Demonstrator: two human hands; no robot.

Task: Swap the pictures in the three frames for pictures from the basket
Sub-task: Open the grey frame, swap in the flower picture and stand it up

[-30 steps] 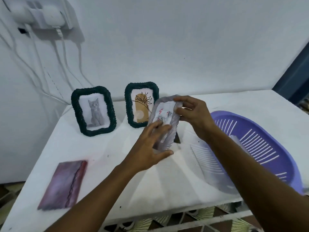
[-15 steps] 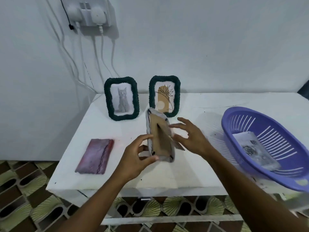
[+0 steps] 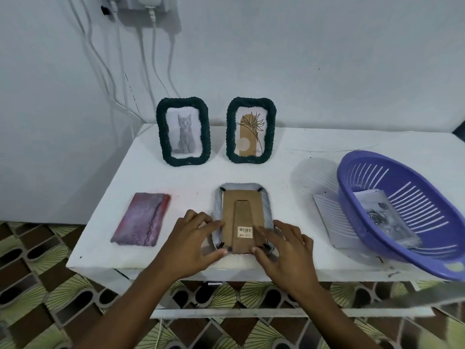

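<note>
Lower middle of the shot: the grey rope-wrapped picture frame (image 3: 242, 195) is lying face down on the white table (image 3: 176, 177), brown cardboard back + folded stand facing up, prob so the back can be got at. Left hand (image 3: 193, 245) has fairly straight fingers laid on the frame's left edge, thumb at the lower left corner. Right hand (image 3: 286, 250) mirrors it, index stretched onto the cardboard by the barcode sticker (image 3: 244, 232). Neither really clutches it, more pinning it flat imo. Black corner clips (image 3: 222, 189) look shut, so backing's not out yet. Dark green rope frame w/ cat pic (image 3: 183, 132) & its twin w/ plant drawing (image 3: 251, 131) stand upper centre. Purple slotted plastic basket (image 3: 343, 177) sits at right, spare prints (image 3: 385, 217) inside.
</note>
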